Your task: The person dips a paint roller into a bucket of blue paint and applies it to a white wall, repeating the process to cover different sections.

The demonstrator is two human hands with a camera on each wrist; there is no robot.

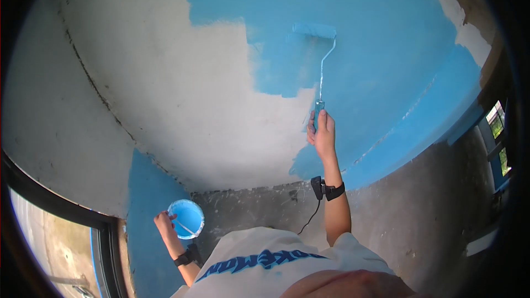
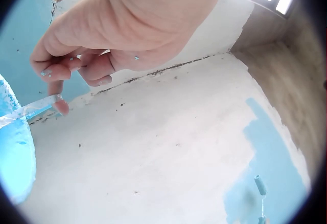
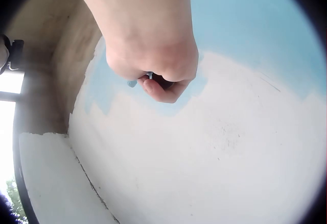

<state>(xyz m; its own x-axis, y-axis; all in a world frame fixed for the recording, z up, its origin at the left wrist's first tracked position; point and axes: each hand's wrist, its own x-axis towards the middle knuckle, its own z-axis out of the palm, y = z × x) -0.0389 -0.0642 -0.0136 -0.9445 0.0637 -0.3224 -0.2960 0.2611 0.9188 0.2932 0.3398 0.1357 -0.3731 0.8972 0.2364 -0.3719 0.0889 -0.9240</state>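
My right hand (image 1: 324, 134) grips the handle of a paint roller (image 1: 314, 30), arm stretched up along the wall. The roller's blue sleeve lies against the painted area of the wall (image 1: 375, 38). In the right wrist view the curled fingers (image 3: 164, 92) hide most of the roller. Low on the left, my left hand (image 1: 165, 224) holds a bucket (image 1: 201, 222) of light blue paint by its handle. The left wrist view shows the bucket's whitish handle (image 2: 30, 109) running up to the curled fingers, with blue paint specks on the hand.
Bare whitish wall (image 1: 210, 105) borders the blue paint on the left, with a dark crack (image 1: 91, 74) along the corner. A dark-framed window (image 1: 55, 243) stands at lower left. Grey unpainted surface (image 1: 408, 204) runs below the blue. A cable (image 1: 313, 216) hangs from the right wrist's camera.
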